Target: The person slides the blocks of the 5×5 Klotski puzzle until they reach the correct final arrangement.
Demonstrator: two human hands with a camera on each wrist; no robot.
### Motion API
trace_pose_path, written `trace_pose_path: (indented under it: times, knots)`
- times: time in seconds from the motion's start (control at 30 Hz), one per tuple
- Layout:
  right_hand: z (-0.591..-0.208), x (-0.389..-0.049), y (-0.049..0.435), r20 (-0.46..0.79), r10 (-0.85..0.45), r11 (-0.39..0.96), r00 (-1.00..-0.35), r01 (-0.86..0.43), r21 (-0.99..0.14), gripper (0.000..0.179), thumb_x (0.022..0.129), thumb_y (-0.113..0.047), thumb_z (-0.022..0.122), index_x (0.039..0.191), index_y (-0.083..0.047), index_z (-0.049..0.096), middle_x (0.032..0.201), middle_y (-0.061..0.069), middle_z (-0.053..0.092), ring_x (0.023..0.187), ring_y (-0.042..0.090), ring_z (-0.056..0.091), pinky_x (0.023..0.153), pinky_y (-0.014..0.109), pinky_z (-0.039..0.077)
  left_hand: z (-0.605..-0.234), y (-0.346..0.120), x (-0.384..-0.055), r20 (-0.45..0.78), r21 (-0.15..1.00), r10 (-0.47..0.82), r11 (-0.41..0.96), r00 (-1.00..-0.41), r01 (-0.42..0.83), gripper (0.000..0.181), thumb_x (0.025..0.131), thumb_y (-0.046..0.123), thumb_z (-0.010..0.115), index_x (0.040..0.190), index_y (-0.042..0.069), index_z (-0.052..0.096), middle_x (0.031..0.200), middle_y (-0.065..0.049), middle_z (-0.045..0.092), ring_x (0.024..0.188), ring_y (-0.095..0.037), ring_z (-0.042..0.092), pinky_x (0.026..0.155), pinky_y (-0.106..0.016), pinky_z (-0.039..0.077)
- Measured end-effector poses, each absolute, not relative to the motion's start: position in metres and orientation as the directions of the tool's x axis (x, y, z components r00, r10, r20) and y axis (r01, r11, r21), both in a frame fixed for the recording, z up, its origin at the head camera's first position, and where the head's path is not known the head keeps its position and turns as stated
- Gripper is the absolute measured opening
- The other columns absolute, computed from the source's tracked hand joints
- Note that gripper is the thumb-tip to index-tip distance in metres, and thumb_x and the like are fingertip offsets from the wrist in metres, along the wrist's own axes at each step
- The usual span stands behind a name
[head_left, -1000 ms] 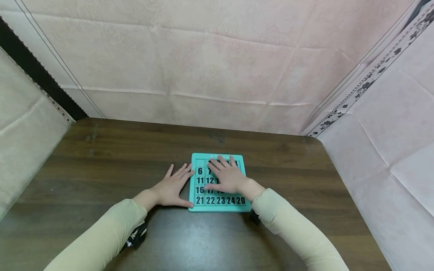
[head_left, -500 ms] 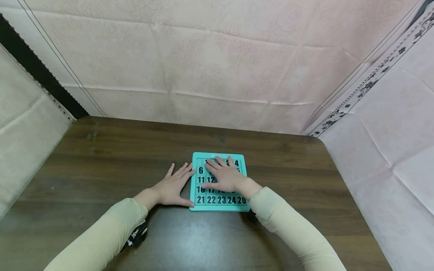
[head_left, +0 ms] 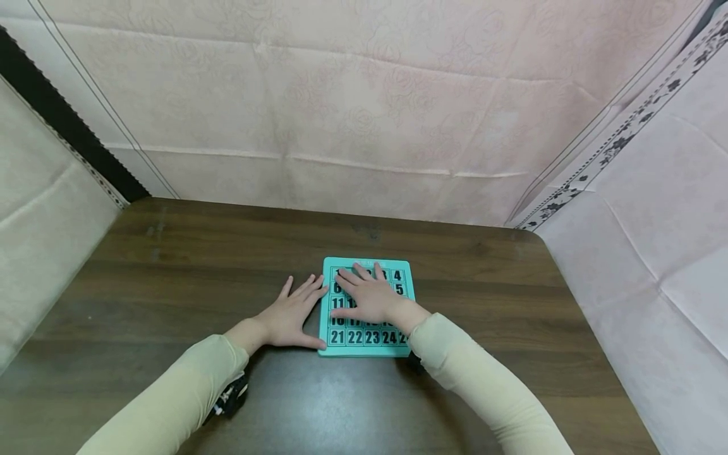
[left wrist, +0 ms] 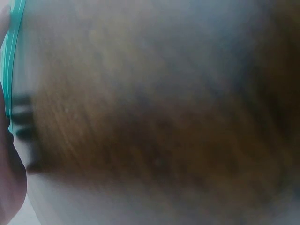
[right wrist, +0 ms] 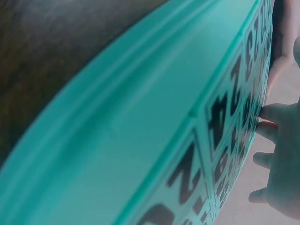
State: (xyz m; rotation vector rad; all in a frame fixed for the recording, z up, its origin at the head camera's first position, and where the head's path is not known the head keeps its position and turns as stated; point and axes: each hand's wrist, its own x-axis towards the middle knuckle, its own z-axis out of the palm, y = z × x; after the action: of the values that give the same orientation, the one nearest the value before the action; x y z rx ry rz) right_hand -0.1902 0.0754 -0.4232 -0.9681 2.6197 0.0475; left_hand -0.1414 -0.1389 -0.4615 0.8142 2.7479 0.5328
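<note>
A teal number slide puzzle lies flat on the dark wooden table, its square tiles printed with black numerals. My left hand rests at the puzzle's left side, fingers spread and straight, with fingertips and thumb tip right at the frame's edge. Over the tiles lies my right hand, palm down with its fingers spread, hiding much of the middle rows. Tiles 4 and 5 show at the upper right, and 21 to 24 along the bottom row. The right wrist view has the right fingers close over the numbered face.
Brown wooden table surrounds the puzzle on all sides. A pale patterned cloth hangs behind the table's far edge, and white cloth hangs along the right. A black device is worn under the left wrist.
My right hand has slid left across the tiles, uncovering 4 and 5 at the right, while its wrist now covers part of the lower right corner. The left hand keeps its place.
</note>
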Motion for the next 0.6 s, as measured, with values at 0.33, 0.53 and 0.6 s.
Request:
trace_pose_path:
  times: [0.33, 0.53, 0.6]
  knots:
    - [-0.43, -0.188, 0.106, -0.265, -0.614, 0.783, -0.744, -0.617, -0.082, 0.081, 0.088, -0.068, 0.037, 0.151, -0.021, 0.018, 0.158, 0.003, 0.014, 0.147, 0.029, 0.006, 0.113, 0.06, 0.004, -0.463, -0.138, -0.141, -0.103, 0.408, 0.556, 0.78, -0.824, 0.475, 0.109, 0.071, 0.078, 0.054, 0.15, 0.011, 0.02, 0.159, -0.009, 0.007, 0.146, -0.03, 0.005, 0.112, -0.061, -0.001]
    - [-0.43, -0.189, 0.128, -0.269, -0.569, 0.819, -0.777, -0.564, -0.101, 0.08, 0.088, -0.068, 0.039, 0.151, -0.022, 0.019, 0.158, 0.001, 0.017, 0.147, 0.029, 0.005, 0.113, 0.061, 0.0, -0.464, -0.139, -0.142, -0.094, 0.401, 0.553, 0.782, -0.828, 0.477, 0.111, 0.07, 0.078, 0.054, 0.15, 0.011, 0.019, 0.159, -0.008, 0.007, 0.146, -0.029, 0.005, 0.113, -0.06, -0.001]
    - [-0.43, -0.189, 0.131, -0.27, -0.572, 0.817, -0.775, -0.565, -0.112, 0.08, 0.088, -0.067, 0.039, 0.151, -0.023, 0.019, 0.158, 0.001, 0.017, 0.147, 0.029, 0.005, 0.113, 0.061, -0.001, -0.464, -0.138, -0.141, -0.093, 0.399, 0.553, 0.782, -0.828, 0.478, 0.111, 0.07, 0.079, 0.054, 0.15, 0.011, 0.02, 0.159, -0.008, 0.008, 0.146, -0.029, 0.005, 0.113, -0.061, -0.001]
